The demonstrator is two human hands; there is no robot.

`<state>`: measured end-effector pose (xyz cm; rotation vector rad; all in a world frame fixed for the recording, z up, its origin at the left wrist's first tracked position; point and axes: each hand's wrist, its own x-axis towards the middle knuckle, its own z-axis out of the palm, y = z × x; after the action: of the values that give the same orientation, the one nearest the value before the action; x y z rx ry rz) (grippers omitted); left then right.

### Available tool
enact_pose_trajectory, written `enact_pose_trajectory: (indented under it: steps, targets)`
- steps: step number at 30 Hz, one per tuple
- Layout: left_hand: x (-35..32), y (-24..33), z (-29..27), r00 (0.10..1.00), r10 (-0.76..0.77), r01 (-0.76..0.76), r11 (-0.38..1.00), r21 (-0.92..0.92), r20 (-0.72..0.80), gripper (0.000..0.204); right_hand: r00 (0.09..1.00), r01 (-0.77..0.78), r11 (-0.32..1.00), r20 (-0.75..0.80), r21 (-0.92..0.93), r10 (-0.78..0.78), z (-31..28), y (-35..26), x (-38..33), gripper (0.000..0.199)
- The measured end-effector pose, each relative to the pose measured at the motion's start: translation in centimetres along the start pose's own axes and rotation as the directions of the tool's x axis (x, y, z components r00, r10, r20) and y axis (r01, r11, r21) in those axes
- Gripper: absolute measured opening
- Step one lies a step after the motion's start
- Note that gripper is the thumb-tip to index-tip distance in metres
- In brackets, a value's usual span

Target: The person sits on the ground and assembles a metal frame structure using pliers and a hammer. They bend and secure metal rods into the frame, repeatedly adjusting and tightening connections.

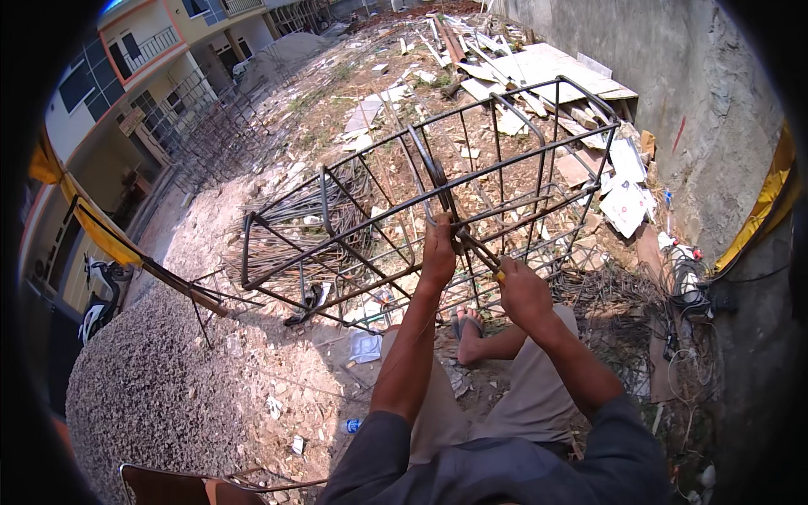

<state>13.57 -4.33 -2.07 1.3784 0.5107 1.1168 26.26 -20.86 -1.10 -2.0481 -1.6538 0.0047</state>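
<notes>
- Gripping a long bar of the rebar cage (438, 181), the left hand (438, 252) has its fingers wrapped tight round the steel near the middle of the frame.
- The right hand (522, 290) is curled shut round the yellow-tipped handle of a thin metal tool (480, 251), whose far end reaches up to the same joint of bars just beside the left hand.
- The two hands sit near each other, the left a little higher and further out, the right lower and closer to the body.
- The rebar cage is a long box of rusty rods and square stirrups, lying tilted across the middle of the view, raised off the ground and stretching from lower left to upper right.
- Beneath it, the person's foot in a sandal (468, 324) rests on the dirt, with khaki trouser legs and dark sleeves coming in from the lower edge.
- A bundle of loose rods (295, 223) lies on the ground behind the cage's left end.
- A heap of grey gravel (151, 387) fills the lower left.
- Boards and pale sheet scraps (539, 71) are piled at the top right beside a concrete wall (715, 109).
- A tangle of thin wire (623, 303) lies to the right of the right hand.
- A scooter (101, 290) stands at the far left.
</notes>
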Motion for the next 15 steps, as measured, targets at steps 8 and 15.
enact_pose_trajectory:
  steps: [8,15]
  targets:
    - [0.1,0.4,-0.3,0.997,-0.079,0.08,0.953,-0.291,0.014,0.033,0.997,-0.08,0.994,0.017,0.072,0.079,0.4,-1.2,-0.7,0.024]
    - [3.4,3.3,-2.7,0.777,-0.375,0.582,0.736,-0.347,0.506,0.051,0.996,-0.086,0.995,0.032,0.058,0.084,-0.3,-1.5,-0.4,0.025]
